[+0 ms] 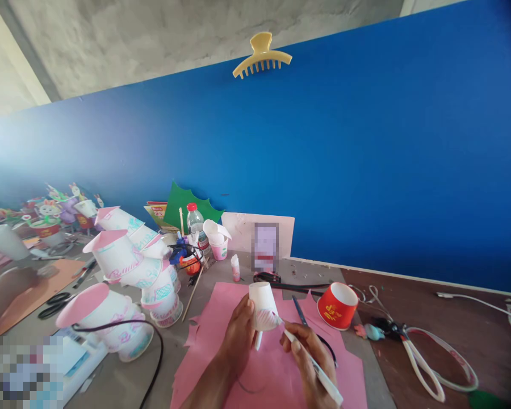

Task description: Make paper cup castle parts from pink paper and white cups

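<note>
My left hand [240, 329] is closed around a small white paper cup [262, 295], tilted with its narrow end up. Pink slanted strokes mark the cup's lower part near the rim. In my right hand [313, 355] is a white marker pen [317, 369], its tip at the cup's lower right side; I cannot tell whether it touches. A short white stick-like piece [258, 339] shows under the cup, by my left fingers. Beneath both hands lies pink paper [221, 307] with cut edges. Scissors [298, 311] lie partly behind my right hand.
A red paper cup [335, 311] stands to the right, beside cords [421, 363]. At left are stacked decorated cups [119, 255], black scissors [53, 307] and another person's arm [8, 292]. Behind stand a bottle [193, 221] and a small glue bottle [235, 268], before a blue partition [366, 159].
</note>
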`<state>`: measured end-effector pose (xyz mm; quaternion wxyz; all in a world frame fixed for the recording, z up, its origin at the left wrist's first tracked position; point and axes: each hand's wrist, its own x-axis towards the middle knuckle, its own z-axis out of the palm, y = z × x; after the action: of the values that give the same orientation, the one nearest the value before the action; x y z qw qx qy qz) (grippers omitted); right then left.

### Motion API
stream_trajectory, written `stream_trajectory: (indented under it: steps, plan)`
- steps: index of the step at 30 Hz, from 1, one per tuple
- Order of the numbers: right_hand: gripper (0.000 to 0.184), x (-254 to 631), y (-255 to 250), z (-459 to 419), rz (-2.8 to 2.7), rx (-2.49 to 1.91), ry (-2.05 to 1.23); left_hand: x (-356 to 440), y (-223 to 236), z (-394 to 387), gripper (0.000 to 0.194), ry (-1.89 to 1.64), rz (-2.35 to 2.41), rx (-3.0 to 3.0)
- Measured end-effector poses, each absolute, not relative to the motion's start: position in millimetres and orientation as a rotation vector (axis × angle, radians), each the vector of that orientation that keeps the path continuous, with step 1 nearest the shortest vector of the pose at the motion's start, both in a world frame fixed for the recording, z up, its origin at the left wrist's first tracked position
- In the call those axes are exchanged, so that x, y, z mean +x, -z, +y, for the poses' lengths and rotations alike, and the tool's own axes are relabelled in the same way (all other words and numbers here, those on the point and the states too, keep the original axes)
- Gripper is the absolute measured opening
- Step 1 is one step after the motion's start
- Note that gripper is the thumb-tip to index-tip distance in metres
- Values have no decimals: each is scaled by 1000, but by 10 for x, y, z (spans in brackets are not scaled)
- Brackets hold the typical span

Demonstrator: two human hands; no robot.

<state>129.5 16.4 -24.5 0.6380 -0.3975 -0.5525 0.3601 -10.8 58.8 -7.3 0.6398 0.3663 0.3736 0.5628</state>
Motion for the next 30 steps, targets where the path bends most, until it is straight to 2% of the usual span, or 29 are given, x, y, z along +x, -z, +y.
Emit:
stream_trajectory:
  steps: [7,30]
  plan:
    - [24,1311,268,172,-1269,-939,-810,-104,74,572,39,-1266,855,778]
    - [28,1322,196,157,-1258,-1014,-827,-135,57,616,39,-1307,761,765]
